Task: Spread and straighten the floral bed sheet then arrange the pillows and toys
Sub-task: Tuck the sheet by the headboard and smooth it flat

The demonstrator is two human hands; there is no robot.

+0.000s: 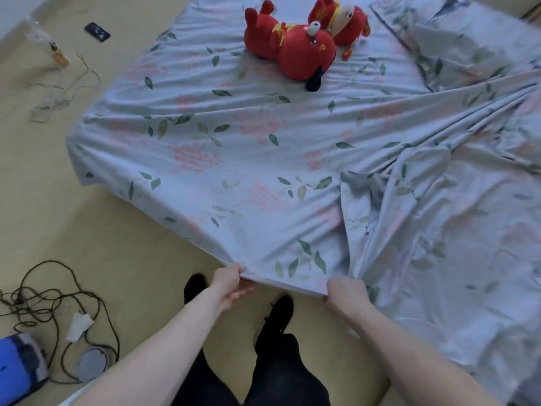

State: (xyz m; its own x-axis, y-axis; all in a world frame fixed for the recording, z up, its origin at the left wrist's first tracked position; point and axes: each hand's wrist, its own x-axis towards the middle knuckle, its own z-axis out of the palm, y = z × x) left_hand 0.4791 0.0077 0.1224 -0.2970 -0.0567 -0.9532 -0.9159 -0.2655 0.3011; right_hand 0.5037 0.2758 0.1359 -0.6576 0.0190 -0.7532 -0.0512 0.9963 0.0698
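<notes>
A pale blue floral bed sheet (251, 148) lies over a low mattress on the floor, flat on the left and bunched into folds on the right. My left hand (231, 285) grips its near edge, and my right hand (345, 297) grips the same edge a little to the right. Two red plush toys (292, 45) lie tumbled together near the far side of the sheet. A pillow (456, 45) in matching floral fabric sits at the far right, partly under a fold.
Black cables (55, 300) trail over the yellow floor at the left, beside a round grey device (89, 363) and a blue object (17, 367). A dark phone (97, 31) and thin wires (58, 92) lie further back. My dark-clad legs (278, 361) stand between my arms.
</notes>
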